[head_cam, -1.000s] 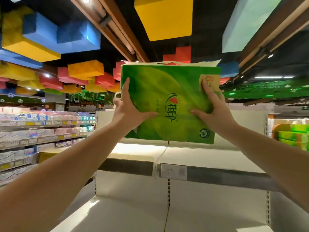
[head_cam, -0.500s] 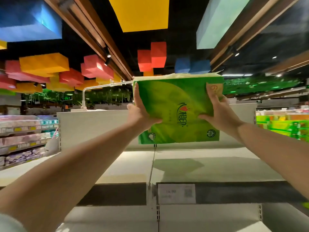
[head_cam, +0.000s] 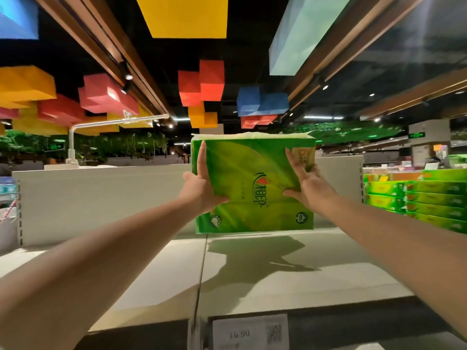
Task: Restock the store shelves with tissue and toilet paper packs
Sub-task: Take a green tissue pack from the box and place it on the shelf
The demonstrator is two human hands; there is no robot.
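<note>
Item: green tissue pack, glossy plastic wrap, rectangular, upright at the rear of the top shelf, against the white back panel. Grip: left hand flat on its left edge, right hand spread over its right face, fingers straight. Shelf: smooth pale metal, open both sides; price tag on front rail.

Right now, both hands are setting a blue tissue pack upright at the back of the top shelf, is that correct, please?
Not quite: the tissue pack is green, not blue. The head view shows the left hand and right hand setting it upright at the back of the top shelf.
</note>
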